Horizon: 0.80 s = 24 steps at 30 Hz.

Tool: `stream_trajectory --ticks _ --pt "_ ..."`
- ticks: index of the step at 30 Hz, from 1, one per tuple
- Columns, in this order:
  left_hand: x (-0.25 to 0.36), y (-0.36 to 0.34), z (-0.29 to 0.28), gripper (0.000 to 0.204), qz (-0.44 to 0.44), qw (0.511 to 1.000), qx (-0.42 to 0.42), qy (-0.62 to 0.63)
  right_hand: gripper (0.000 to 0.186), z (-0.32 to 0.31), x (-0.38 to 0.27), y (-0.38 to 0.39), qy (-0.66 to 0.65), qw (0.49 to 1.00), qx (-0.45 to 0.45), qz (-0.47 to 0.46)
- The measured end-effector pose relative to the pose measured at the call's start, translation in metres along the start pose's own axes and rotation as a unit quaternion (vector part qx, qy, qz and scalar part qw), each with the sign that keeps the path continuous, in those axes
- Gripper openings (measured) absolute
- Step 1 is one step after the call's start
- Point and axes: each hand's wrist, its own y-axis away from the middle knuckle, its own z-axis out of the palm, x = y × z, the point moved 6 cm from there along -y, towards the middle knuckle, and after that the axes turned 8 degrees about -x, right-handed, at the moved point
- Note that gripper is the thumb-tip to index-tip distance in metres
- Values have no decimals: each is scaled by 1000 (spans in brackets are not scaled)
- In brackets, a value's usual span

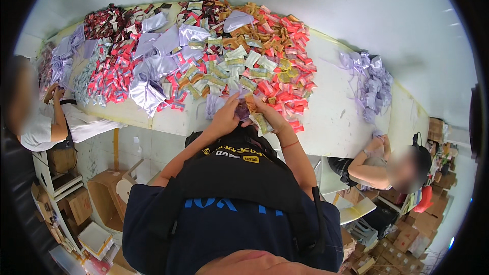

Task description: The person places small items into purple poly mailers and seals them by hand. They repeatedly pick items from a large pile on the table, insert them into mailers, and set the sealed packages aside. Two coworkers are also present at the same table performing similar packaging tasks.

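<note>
At the near edge of the white table (331, 117), my left hand (225, 114) is closed on a lavender satin pouch (241, 111), partly hidden between my hands. My right hand (271, 115) is closed around small packets beside the pouch: an orange-brown sachet (250, 103) and a cream-and-green sachet (261, 124). Just beyond my fingers spreads a heap of sachets, with pink-red sachets (285, 94), cream-and-green sachets (235, 61) and orange-brown sachets (254, 18). Flat lavender pouches (165, 43) lie across the heap. Another lavender pouch (214, 105) is by my left hand.
Dark red sachets (107, 23) lie at the far left. One person (41, 127) works at the left end, another (374, 165) at the right, near a pile of filled-looking lavender pouches (376, 86). Cardboard boxes (107, 193) stand below on the left, more boxes (397, 249) on the right.
</note>
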Motion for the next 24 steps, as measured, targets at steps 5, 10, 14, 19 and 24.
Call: stream_trajectory --ticks 5,10,14,19,24 --pt "16 -10 -3 49 25 999 12 -19 31 -20 7 -7 594 782 190 13" --pt "8 -14 4 56 38 996 33 -73 24 -44 6 -14 451 869 164 -118" --pt "22 -10 -1 58 -15 1000 -27 -5 27 -38 19 -17 -123 983 76 -115" --pt "32 -13 2 58 48 998 14 23 25 -27 14 -26 -144 917 225 -295" --pt "2 -19 4 58 -10 999 39 -1 23 -47 16 -63 292 829 405 -251"
